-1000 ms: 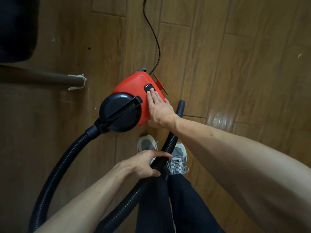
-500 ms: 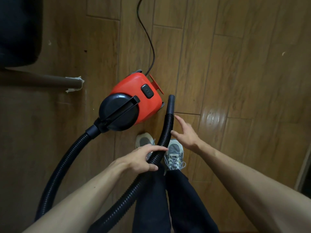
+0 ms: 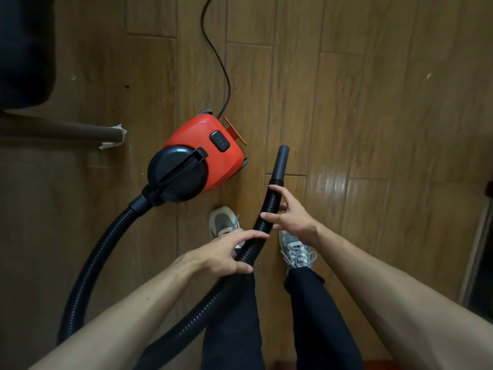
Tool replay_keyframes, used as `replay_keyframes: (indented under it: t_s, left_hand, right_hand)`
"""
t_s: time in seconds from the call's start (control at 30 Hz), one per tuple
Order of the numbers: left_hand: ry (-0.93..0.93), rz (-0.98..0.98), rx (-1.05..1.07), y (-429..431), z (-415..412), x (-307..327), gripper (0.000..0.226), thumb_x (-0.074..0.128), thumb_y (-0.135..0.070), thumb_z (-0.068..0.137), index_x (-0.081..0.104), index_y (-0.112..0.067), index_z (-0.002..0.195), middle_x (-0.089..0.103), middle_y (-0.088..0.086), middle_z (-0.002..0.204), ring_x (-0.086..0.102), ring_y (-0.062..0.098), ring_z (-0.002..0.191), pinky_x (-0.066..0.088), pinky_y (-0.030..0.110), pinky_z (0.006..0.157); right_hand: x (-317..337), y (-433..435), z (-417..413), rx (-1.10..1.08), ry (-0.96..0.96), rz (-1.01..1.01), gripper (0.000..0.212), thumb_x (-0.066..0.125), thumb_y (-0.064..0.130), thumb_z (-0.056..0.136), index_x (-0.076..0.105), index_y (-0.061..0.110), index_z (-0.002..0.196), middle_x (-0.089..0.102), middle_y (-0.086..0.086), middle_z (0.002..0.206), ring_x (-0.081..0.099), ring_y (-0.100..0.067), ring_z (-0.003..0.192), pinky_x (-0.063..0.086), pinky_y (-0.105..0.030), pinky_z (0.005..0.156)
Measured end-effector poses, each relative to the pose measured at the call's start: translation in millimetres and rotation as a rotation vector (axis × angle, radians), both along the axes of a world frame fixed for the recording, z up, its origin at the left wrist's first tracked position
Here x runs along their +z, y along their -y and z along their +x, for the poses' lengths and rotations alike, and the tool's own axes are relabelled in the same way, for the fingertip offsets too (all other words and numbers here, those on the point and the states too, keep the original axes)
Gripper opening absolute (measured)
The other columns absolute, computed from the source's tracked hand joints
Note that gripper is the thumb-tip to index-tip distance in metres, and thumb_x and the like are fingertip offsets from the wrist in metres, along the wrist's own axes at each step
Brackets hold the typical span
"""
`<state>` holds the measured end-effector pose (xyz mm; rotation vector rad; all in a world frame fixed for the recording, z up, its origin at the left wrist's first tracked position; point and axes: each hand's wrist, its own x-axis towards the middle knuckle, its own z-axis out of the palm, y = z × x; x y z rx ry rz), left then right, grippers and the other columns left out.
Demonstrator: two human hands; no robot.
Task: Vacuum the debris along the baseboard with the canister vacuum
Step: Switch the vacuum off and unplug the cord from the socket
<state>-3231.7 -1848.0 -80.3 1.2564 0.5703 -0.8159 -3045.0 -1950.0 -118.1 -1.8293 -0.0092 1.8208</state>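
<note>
Left hand [image 3: 217, 253] is wrapped around the black ribbed vacuum hose [image 3: 260, 222], thumb and fingers closed on it just above the knees; the right hand [image 3: 289, 218] sits further up the same hose, fingers spread and curling onto it below the smooth black nozzle cuff [image 3: 280, 162], its hold looking loose rather than firm; both hands are therefore on the hose, one clenched, one only partly closed. The red canister vacuum with a black round front cap [image 3: 198, 161] stands on the brown wooden plank floor [image 3: 360, 116] just ahead of the grey laced sneakers [image 3: 222, 221], its thin black power cord [image 3: 218, 49] trailing away toward the top of the view; the hose loops from the cap round to the left and back up between the legs. By my reading the step in hand is taking up the hose end, with no suction work begun; small pale specks [image 3: 429, 75] lie on the planks well apart from the nozzle. Next, the right hand would need to close fully near the cuff and aim the open end low toward the wall edge; which dark edge is the baseboard I cannot tell.
</note>
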Motion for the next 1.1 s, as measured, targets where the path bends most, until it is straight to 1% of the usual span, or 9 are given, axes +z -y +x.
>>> replay_keyframes:
  t_s: [0.1, 0.2, 0.33, 0.4, 0.53, 0.67, 0.8, 0.93, 1.1]
  left_hand:
    - [-0.001, 0.003, 0.05, 10, 5, 5, 0.08, 0.074, -0.014, 0.086, 0.033, -0.049, 0.145, 0.042, -0.008, 0.144, 0.063, -0.005, 0.075, 0.052, 0.017, 0.07]
    - [-0.046, 0.013, 0.083, 19, 8, 9, 0.079, 0.072, -0.012, 0.087, 0.033, -0.048, 0.145, 0.049, -0.008, 0.128, 0.061, -0.008, 0.068, 0.055, 0.021, 0.071]
    - [-0.113, 0.0, 0.086, 37, 7, 7, 0.079, 0.072, -0.016, 0.087, 0.034, -0.063, 0.137, 0.053, 0.0, 0.13, 0.061, 0.015, 0.112, 0.053, 0.037, 0.098]
    - [-0.149, -0.001, 0.092, 46, 5, 3, 0.079, 0.071, -0.013, 0.088, 0.035, -0.063, 0.137, 0.051, 0.001, 0.133, 0.056, 0.019, 0.121, 0.05, 0.035, 0.101]
    - [-0.164, 0.031, 0.078, 65, -2, -7, 0.084, 0.071, -0.009, 0.087, 0.032, -0.065, 0.138, 0.048, -0.002, 0.125, 0.053, 0.006, 0.087, 0.049, 0.031, 0.094]
    - [-0.172, 0.091, 0.081, 81, -7, -23, 0.085, 0.073, -0.009, 0.085, 0.033, -0.065, 0.136, 0.048, -0.008, 0.115, 0.053, 0.008, 0.077, 0.051, 0.025, 0.08]
    - [-0.176, 0.196, 0.053, 97, -10, -39, 0.085, 0.077, -0.017, 0.084, 0.031, -0.063, 0.138, 0.051, -0.009, 0.126, 0.053, 0.008, 0.09, 0.051, 0.041, 0.098]
    - [-0.176, 0.284, 0.053, 113, -17, -58, 0.084, 0.074, -0.021, 0.086, 0.027, -0.059, 0.143, 0.047, -0.007, 0.145, 0.049, 0.015, 0.122, 0.041, 0.033, 0.102]
    - [-0.182, 0.352, 0.039, 115, -31, -92, 0.084, 0.074, -0.025, 0.087, 0.024, -0.052, 0.148, 0.044, -0.001, 0.15, 0.045, 0.018, 0.134, 0.037, 0.033, 0.104]
  right_hand:
    - [2, 7, 9, -0.016, 0.008, -0.002, 0.075, 0.072, -0.002, 0.084, 0.039, 0.031, 0.143, 0.055, -0.009, 0.11, 0.064, -0.028, 0.104, 0.057, -0.051, 0.087]
    - [1, 15, 17, 0.013, -0.023, 0.01, 0.076, 0.071, -0.004, 0.085, 0.037, 0.03, 0.144, 0.054, -0.01, 0.109, 0.063, -0.03, 0.105, 0.056, -0.055, 0.087]
    - [-4, 25, 22, 0.106, -0.059, 0.023, 0.077, 0.07, -0.005, 0.085, 0.035, 0.031, 0.144, 0.054, -0.015, 0.119, 0.064, -0.025, 0.101, 0.062, -0.04, 0.074]
    - [-11, 30, 21, 0.143, -0.057, 0.027, 0.078, 0.07, -0.005, 0.085, 0.034, 0.032, 0.144, 0.052, -0.018, 0.124, 0.064, -0.027, 0.103, 0.06, -0.031, 0.066]
    - [-25, 41, 14, 0.194, -0.014, 0.024, 0.079, 0.071, -0.005, 0.084, 0.032, 0.031, 0.143, 0.054, -0.021, 0.118, 0.063, -0.025, 0.094, 0.061, -0.035, 0.067]
    - [-41, 52, 4, 0.171, 0.002, 0.017, 0.083, 0.071, -0.006, 0.082, 0.029, 0.033, 0.142, 0.053, -0.02, 0.118, 0.063, -0.028, 0.098, 0.06, -0.048, 0.081]
    - [-60, 63, -6, 0.19, 0.045, 0.021, 0.09, 0.073, -0.006, 0.08, 0.025, 0.033, 0.145, 0.053, -0.013, 0.115, 0.064, -0.033, 0.105, 0.058, -0.051, 0.085]
    - [-84, 70, -12, 0.216, 0.074, -0.001, 0.095, 0.073, -0.007, 0.08, 0.022, 0.035, 0.147, 0.054, -0.01, 0.114, 0.064, -0.029, 0.104, 0.058, -0.049, 0.086]
    - [-123, 79, -24, 0.236, 0.132, -0.033, 0.093, 0.078, -0.001, 0.077, 0.026, 0.039, 0.144, 0.055, -0.004, 0.115, 0.063, -0.027, 0.109, 0.057, -0.049, 0.09]
